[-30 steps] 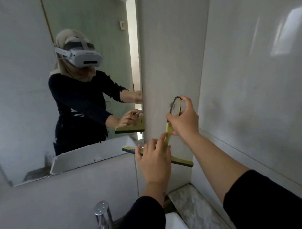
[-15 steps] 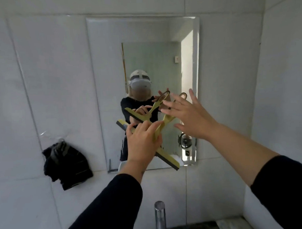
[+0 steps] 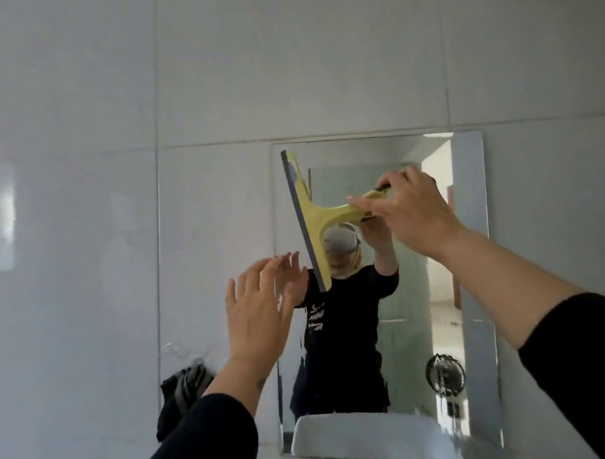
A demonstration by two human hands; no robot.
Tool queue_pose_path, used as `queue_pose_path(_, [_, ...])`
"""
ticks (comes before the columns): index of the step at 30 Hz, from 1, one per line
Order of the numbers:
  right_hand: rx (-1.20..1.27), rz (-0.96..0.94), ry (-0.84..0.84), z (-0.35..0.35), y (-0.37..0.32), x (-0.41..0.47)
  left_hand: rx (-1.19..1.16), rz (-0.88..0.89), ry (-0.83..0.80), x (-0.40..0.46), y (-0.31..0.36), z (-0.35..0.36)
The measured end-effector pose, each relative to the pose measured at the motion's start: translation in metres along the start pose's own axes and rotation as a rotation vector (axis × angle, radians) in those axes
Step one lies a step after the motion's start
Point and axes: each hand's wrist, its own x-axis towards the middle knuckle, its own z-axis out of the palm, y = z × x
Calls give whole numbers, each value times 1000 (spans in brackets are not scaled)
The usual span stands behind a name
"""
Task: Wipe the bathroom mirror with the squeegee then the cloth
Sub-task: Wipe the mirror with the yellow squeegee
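Note:
A rectangular mirror [image 3: 417, 328] hangs on the white tiled wall. My right hand [image 3: 413, 215] grips the handle of a yellow squeegee [image 3: 314, 215], whose dark rubber blade stands nearly upright against the mirror's upper left part. My left hand [image 3: 259, 309] is open with fingers spread, just below and left of the blade, at the mirror's left edge, holding nothing. A dark cloth [image 3: 183, 398] hangs on the wall left of the mirror, low down.
The mirror reflects a person in dark clothes with a headset, a white basin edge and a round dark fitting [image 3: 445, 373]. White tiles [image 3: 118, 98] surround the mirror.
The squeegee passed from my left hand to my right hand and rose to the mirror's upper left. My left hand let go and opened. The view tilted upward.

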Motion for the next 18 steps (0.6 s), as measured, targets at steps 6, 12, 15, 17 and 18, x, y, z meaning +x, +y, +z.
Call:
queue_pose_path(6, [-31,154,-95,16,-10,65,-33,5,-229,-1,-6,37])
queue_pose_path(12, [-37,170,-82,44,-24,96,2,-7,-332,11,2,67])
queue_pose_path(15, [-49,165,-86,49,-23,99,0,-6,-280,10,1,76])
queue_pose_path(17, [-79,160,-95,52,-20,101,22,-6,-289,8,1,80])
queue_pose_path(18, [-97,152,-97,53,-18,103,30,-8,-295,8,1,81])
